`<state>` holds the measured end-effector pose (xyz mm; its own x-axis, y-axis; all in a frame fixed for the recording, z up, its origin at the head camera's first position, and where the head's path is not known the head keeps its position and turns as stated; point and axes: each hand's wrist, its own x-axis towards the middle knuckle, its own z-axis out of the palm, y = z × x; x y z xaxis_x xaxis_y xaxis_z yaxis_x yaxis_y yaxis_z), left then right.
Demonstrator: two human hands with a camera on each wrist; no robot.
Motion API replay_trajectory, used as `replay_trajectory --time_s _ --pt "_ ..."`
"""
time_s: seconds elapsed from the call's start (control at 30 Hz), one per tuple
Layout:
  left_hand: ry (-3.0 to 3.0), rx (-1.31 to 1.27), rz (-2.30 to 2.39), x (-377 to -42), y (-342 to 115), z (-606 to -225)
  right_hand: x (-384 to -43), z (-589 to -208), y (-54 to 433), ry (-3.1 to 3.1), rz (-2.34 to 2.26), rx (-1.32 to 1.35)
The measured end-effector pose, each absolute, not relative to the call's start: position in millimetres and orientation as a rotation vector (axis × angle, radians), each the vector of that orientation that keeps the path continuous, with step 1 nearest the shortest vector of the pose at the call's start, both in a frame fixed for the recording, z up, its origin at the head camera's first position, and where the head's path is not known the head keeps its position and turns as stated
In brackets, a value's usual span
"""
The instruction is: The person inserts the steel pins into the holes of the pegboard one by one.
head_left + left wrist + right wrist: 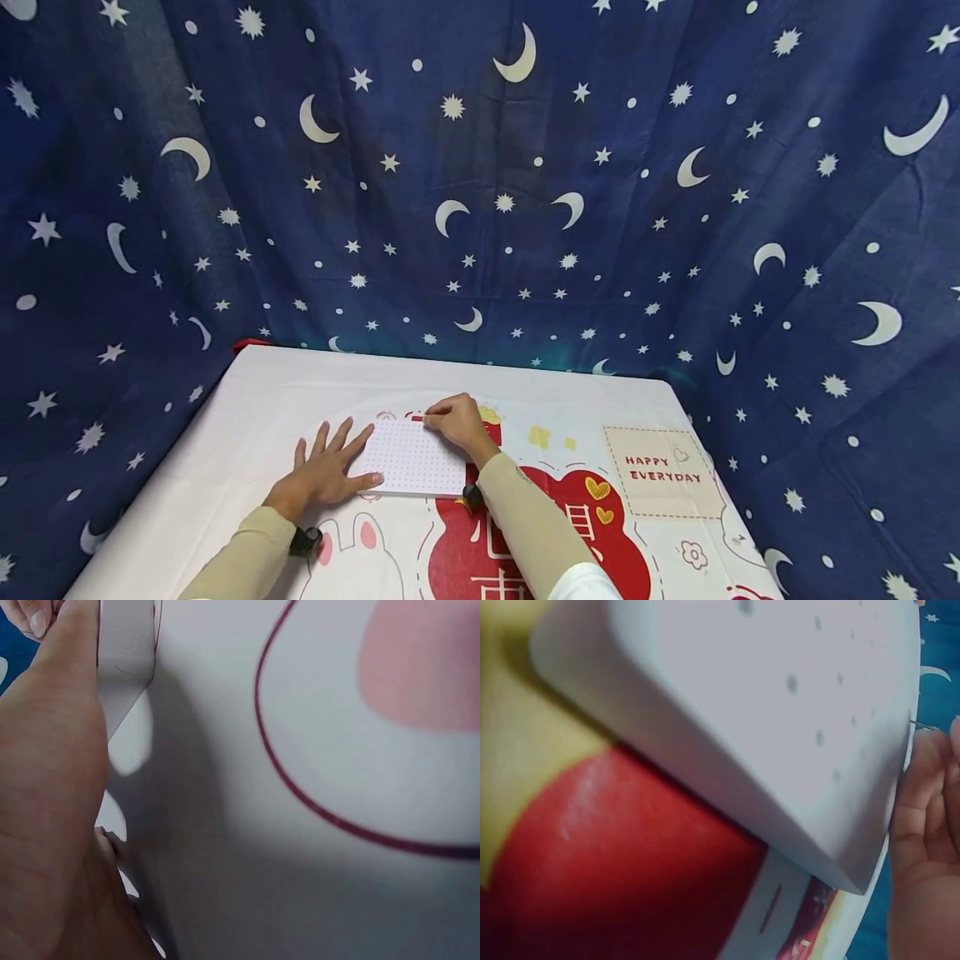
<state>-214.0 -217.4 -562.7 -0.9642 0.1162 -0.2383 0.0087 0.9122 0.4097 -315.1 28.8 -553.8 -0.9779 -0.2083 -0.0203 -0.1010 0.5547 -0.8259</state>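
Note:
A white rectangular block [416, 458] with a grid of small dark dots or holes lies flat on the table. My left hand [322, 475] is spread at its left side, with the thumb on the near left corner and a fingertip by the far left one. At the far edge, right of the middle, my right hand [459, 423] has its thumb and fingertips together. From them pokes a thin, needle-like piece [922, 725], seen in the right wrist view. Most of that piece is hidden by the fingers.
A white cloth with printed pictures covers the table [300, 383]. To the right is a printed beige panel [663, 473] reading "HAPPY EVERYDAY". A dark blue curtain [510, 275] with moons and stars hangs behind the table and along both sides.

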Motion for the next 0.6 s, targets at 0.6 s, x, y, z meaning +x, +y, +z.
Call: replay_trajectory --time_s 0.6 --pt "2.832 0.144 0.654 -216.5 -222.1 -567.5 -306.4 -535.7 96.5 2.523 -1.540 -0.286"
